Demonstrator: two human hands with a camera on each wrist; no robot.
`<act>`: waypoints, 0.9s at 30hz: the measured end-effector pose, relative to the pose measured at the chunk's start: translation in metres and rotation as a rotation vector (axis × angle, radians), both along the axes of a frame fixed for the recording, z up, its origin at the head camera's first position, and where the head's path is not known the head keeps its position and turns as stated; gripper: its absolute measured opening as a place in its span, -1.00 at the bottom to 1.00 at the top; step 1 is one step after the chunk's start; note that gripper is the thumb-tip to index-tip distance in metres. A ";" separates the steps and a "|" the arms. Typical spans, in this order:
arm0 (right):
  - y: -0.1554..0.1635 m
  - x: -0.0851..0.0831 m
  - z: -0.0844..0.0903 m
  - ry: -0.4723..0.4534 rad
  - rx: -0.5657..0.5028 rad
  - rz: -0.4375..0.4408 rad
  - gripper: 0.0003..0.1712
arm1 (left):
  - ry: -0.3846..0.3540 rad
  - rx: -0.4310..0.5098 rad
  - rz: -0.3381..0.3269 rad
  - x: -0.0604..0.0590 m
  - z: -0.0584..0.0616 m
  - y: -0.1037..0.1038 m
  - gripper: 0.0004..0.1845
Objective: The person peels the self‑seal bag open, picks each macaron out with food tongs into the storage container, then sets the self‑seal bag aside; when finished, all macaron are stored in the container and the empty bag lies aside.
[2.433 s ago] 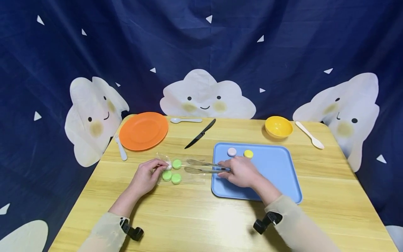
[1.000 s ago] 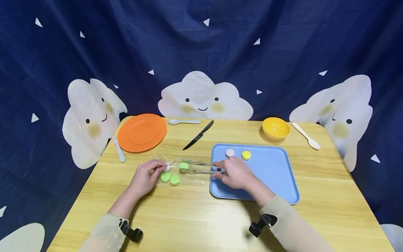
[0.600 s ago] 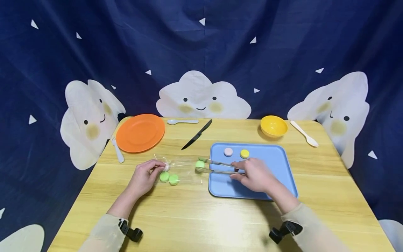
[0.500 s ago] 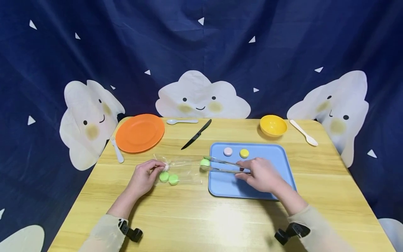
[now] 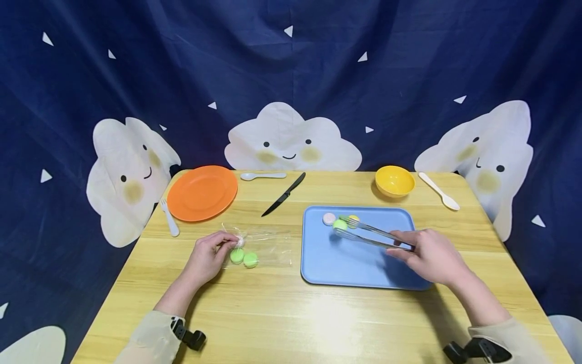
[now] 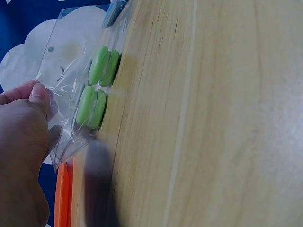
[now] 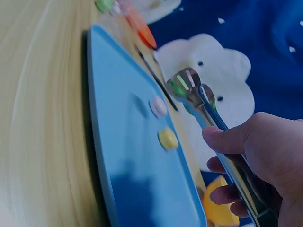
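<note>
In the head view, metal tongs (image 5: 373, 235) are gripped by the right hand (image 5: 432, 256), its fingers curled round the handles. A green macaron (image 5: 339, 224) is clamped between the tong tips above the far part of the blue tray (image 5: 359, 268), just beside a pink macaron (image 5: 329, 218) and a yellow macaron (image 5: 353, 219) that lie on the tray. The closed end of a clear plastic bag (image 5: 268, 245) is pinched by the left hand (image 5: 211, 255) on the wooden table (image 5: 291, 313); two green macarons (image 5: 244, 258) are seen inside the bag, close to the fingers. Farther back an orange plate (image 5: 202, 192), a white fork (image 5: 169, 217), a white spoon (image 5: 262, 175), a black knife (image 5: 284, 193), a yellow bowl (image 5: 394, 180) and a cream spoon (image 5: 438, 191) are laid out.

In the left wrist view, the bag (image 6: 71, 85) is held between thumb and fingers of the left hand (image 6: 21, 142), and the two green macarons (image 6: 97, 87) are seen on edge inside it, one beside the other.

In the right wrist view, the tongs (image 7: 213, 127) are enclosed by the curled fingers of the right hand (image 7: 258, 161). A patch of green is glimpsed between the tong tips, held clear above the tray (image 7: 137, 189), on which the pink macaron (image 7: 158, 107) and the yellow macaron (image 7: 168, 138) are resting.
</note>
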State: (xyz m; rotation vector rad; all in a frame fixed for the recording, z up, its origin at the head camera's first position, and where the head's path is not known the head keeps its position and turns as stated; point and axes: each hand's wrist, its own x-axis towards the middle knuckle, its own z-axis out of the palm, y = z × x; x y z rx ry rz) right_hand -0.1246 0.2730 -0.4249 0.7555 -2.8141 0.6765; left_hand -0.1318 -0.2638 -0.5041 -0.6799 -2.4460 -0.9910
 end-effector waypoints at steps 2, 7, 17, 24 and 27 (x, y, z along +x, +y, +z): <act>0.010 0.002 0.000 0.010 0.000 -0.034 -0.61 | -0.002 -0.003 0.005 0.000 0.000 -0.001 -0.75; 0.033 0.002 -0.005 0.016 0.017 -0.106 -0.48 | 0.004 -0.001 0.007 0.001 0.000 -0.003 -0.74; 0.063 -0.004 -0.021 -0.038 0.062 -0.186 -0.44 | -0.007 -0.006 -0.004 0.003 0.002 -0.005 -0.73; 0.074 -0.005 -0.034 -0.068 0.085 -0.215 -0.40 | -0.022 -0.019 -0.003 0.004 0.003 -0.004 -0.71; 0.075 -0.005 -0.036 -0.091 0.073 -0.228 -0.36 | -0.022 -0.021 -0.003 0.004 0.004 -0.003 -0.69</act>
